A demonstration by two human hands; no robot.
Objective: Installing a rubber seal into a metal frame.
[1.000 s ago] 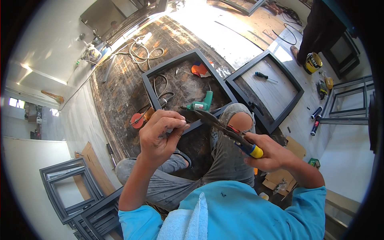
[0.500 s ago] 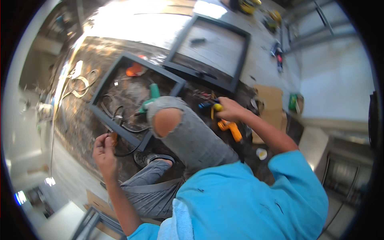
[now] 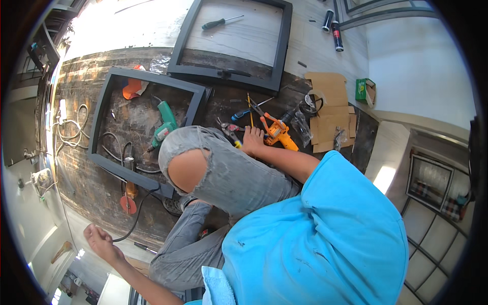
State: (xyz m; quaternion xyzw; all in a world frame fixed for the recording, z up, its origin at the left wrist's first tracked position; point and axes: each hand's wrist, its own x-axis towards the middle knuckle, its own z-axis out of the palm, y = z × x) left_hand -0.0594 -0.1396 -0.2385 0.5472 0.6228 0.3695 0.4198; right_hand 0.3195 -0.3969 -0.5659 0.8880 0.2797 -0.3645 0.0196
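Observation:
My left hand (image 3: 101, 242) is raised at the left with its fingers curled round a black cord (image 3: 136, 223). That cord leads back to a small orange power tool with a red disc (image 3: 128, 205), lying at the near edge of a grey metal frame (image 3: 101, 113). My right hand (image 3: 252, 141) is low beyond my knee, fingers stretched out over the floor. Right by it are pliers (image 3: 230, 131), partly hidden by my knee, and an orange cordless drill (image 3: 280, 134). Orange-handled pliers (image 3: 266, 121) lie against the drill. A blue-handled screwdriver (image 3: 241, 115) is just beyond.
A green corded drill (image 3: 164, 126) and an orange piece (image 3: 133, 89) lie inside the near frame. Behind stands a second grey frame (image 3: 282, 61) with a screwdriver (image 3: 213, 23) inside its outline. Flattened cardboard (image 3: 325, 127), a green box (image 3: 365, 92) and two tubes (image 3: 336, 36) are at right.
My left hand has moved down and left, away from the orange tool, which now lies by the frame. My right hand has shifted left and down, with its fingers now stretched out.

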